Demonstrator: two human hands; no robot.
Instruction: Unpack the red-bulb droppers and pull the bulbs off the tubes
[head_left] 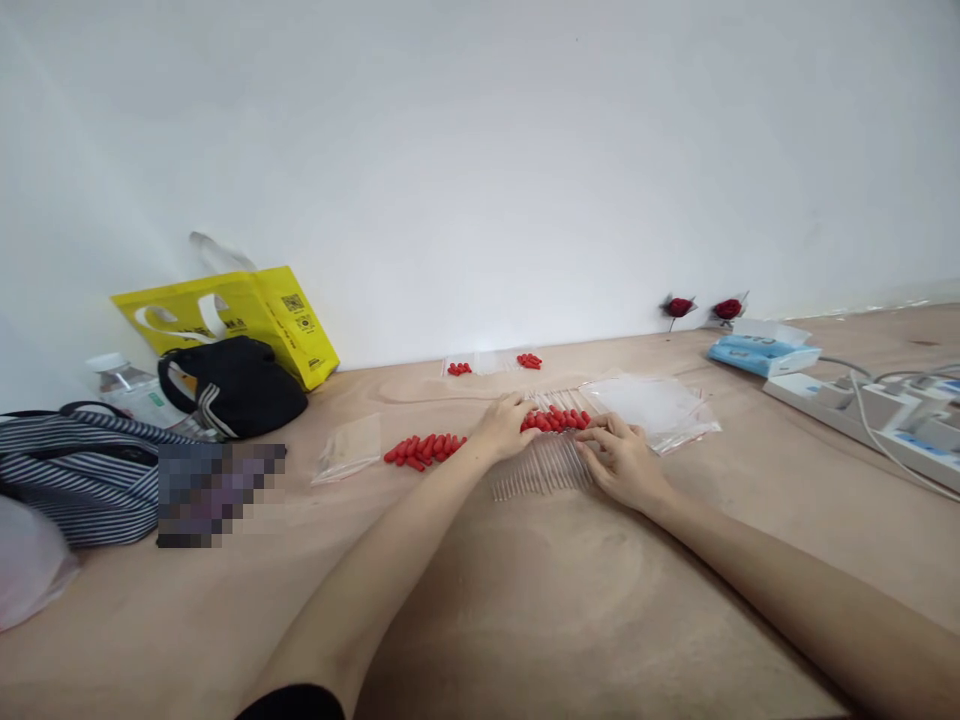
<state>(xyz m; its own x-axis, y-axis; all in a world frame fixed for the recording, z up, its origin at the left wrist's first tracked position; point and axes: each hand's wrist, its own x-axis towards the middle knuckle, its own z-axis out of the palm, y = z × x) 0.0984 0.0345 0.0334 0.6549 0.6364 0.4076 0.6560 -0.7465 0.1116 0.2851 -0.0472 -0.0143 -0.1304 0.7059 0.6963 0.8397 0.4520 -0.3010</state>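
Note:
A row of small red bulbs point(559, 420), rubbery in look, lies between my two hands. Thin clear tubes point(540, 480) stick out side by side below the row, and more show above it. At the row's left end my left hand point(504, 428) has its fingers and thumb bent around the end bulbs, partly hiding them. My right hand point(621, 460) is at the other end, thumb and fingertips drawn together beside the tubes; what they pinch is too small to make out. A loose pile of red bulbs point(424, 450) lies left of my left forearm.
Clear plastic bags lie at right point(649, 405) and left point(351, 448). Two small groups of red bulbs point(529, 361) are near the wall. A yellow bag point(300, 330), black cap point(247, 385) and striped bag point(90, 480) stand left; a tissue pack point(761, 355) and power strip point(892, 425) right.

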